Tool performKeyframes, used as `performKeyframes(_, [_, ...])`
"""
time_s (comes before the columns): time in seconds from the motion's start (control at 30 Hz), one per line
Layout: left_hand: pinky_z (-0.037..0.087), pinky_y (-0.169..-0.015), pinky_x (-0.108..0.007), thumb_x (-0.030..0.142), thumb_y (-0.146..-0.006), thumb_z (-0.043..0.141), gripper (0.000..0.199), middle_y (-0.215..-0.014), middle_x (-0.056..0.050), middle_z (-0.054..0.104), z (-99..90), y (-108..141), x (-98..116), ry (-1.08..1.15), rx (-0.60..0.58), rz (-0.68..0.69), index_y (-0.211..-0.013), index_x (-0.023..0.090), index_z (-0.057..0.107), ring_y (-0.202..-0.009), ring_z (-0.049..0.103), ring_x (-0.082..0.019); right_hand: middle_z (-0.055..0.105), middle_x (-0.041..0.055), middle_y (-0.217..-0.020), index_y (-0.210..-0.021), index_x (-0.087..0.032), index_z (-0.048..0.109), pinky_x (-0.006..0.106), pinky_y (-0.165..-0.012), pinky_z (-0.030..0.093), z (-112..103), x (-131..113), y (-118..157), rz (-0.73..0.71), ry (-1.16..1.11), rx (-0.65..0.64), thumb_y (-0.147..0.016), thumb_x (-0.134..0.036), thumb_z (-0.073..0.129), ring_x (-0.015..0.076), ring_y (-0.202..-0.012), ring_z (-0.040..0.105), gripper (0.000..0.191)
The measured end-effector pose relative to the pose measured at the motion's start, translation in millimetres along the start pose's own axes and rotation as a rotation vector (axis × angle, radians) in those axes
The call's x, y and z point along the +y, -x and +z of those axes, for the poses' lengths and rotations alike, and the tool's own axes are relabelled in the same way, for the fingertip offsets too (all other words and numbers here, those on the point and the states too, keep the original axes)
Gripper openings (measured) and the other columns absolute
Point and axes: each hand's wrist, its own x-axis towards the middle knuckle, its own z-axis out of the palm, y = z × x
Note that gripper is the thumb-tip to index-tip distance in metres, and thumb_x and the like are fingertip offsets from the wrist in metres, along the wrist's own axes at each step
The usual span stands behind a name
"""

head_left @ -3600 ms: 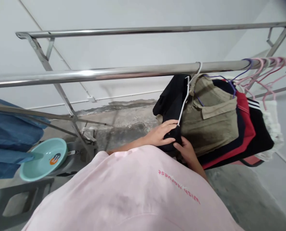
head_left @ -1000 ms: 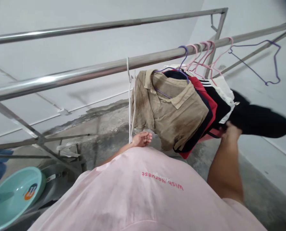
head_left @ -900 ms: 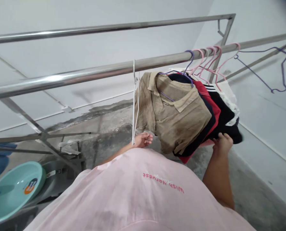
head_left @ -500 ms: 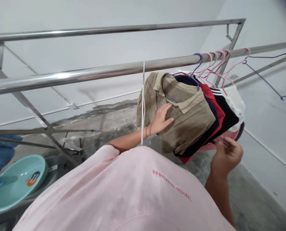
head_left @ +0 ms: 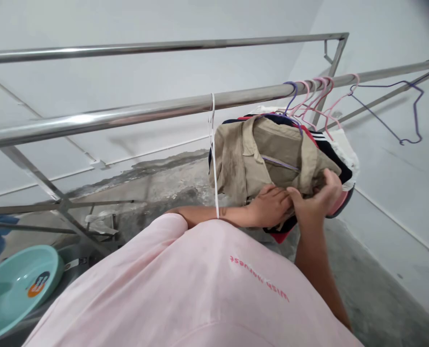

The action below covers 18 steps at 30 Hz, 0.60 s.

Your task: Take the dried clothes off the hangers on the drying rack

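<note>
A khaki collared shirt (head_left: 232,156) hangs from a purple hanger (head_left: 291,99) on the metal rail (head_left: 138,115). My left hand (head_left: 271,206) is closed on the shirt's front below the neckline, its fingertips partly hidden in the cloth. Close beside it, my right hand (head_left: 313,198) grips the same shirt toward its right side, fingers curled over the fabric. The shirt is bunched between them and its collar gapes. A bare white hanger (head_left: 215,164) hangs in front of the shirt's left part, beside my left forearm.
Behind the shirt hang several garments, among them a black one with white stripes (head_left: 332,147) and a white one (head_left: 350,154). An unused purple hanger (head_left: 419,115) is farther right. A turquoise basin (head_left: 15,284) stands at lower left, near the rack's crossed legs (head_left: 60,205).
My right hand has moved left and up onto the khaki shirt. My left hand has shifted right and down along its front, and the shirt is now bunched. The view has turned slightly right.
</note>
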Motion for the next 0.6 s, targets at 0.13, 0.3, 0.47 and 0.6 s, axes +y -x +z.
performKeyframes(0.13, [0.03,-0.113,-0.041,0.032,-0.099,0.038,0.049,-0.136,-0.015,0.059,-0.6,4,-2,-0.07,-0.019,0.027,-0.138,0.006,0.053,-0.123,0.054,-0.027,0.037,0.0254,-0.147,-0.141,-0.013,0.042,0.057,-0.115,0.025,16,0,-22,-0.024,0.208,0.045,-0.071,-0.041,0.076,0.0386,-0.141,0.033,0.082])
performKeyframes(0.3, [0.03,-0.113,-0.041,0.032,-0.099,0.038,0.054,-0.154,-0.01,0.045,-10.1,14,-10,-0.068,-0.054,-0.012,-0.151,0.018,0.04,-0.134,0.047,-0.021,0.039,0.0238,-0.144,-0.128,-0.012,0.055,0.054,-0.113,0.029,18,7,-34,0.014,0.253,0.026,-0.07,-0.012,0.055,0.036,-0.138,0.037,0.058])
performKeyframes(0.47, [0.029,-0.113,-0.046,0.033,-0.099,0.04,0.052,-0.159,-0.007,0.038,-5.6,27,-12,-0.056,-0.051,-0.04,-0.149,0.02,0.044,-0.143,0.038,-0.022,0.051,0.0207,-0.134,-0.12,-0.012,0.061,0.053,-0.111,0.033,3,21,-42,0.025,0.272,0.117,-0.068,-0.012,0.05,0.0342,-0.13,0.046,0.053])
performKeyframes(0.6, [0.029,-0.112,-0.047,0.036,-0.101,0.036,0.049,-0.152,-0.005,0.049,-1.9,36,-15,0.043,-0.065,-0.04,-0.145,0.02,0.049,-0.139,0.044,-0.019,0.065,0.0117,-0.09,-0.1,-0.012,0.07,0.039,-0.088,0.047,-8,36,-44,0.121,0.264,0.066,-0.068,-0.015,0.038,0.0239,-0.09,0.059,0.045])
